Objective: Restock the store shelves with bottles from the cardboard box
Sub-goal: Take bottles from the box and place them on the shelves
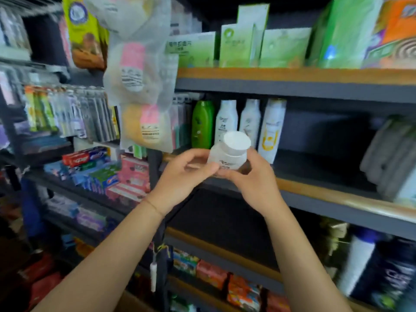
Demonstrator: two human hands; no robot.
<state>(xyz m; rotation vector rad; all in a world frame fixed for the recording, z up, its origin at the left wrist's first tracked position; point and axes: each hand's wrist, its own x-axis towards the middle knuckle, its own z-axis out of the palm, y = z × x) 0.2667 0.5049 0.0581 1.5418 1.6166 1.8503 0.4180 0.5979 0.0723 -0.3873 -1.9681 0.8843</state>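
Nearest the camera, two bare forearms rose from six o'clock toward the centre. The left hand [182, 174] curled its fingers [198, 154] round the left side of a white bottle [229, 154], thumb across its front. The right hand [254, 179] cupped the bottle's other side, fingers wrapped behind it and thumb beneath. The bottle tilted, its round white cap [237, 141] facing up toward the viewer, just in front of the middle shelf [326, 190] edge. Beyond it, at twelve o'clock, a green bottle [202, 123] and three white bottles [249, 122] stood upright in a row on that shelf. At ten o'clock, toothpaste boxes [94, 167] lay stacked.
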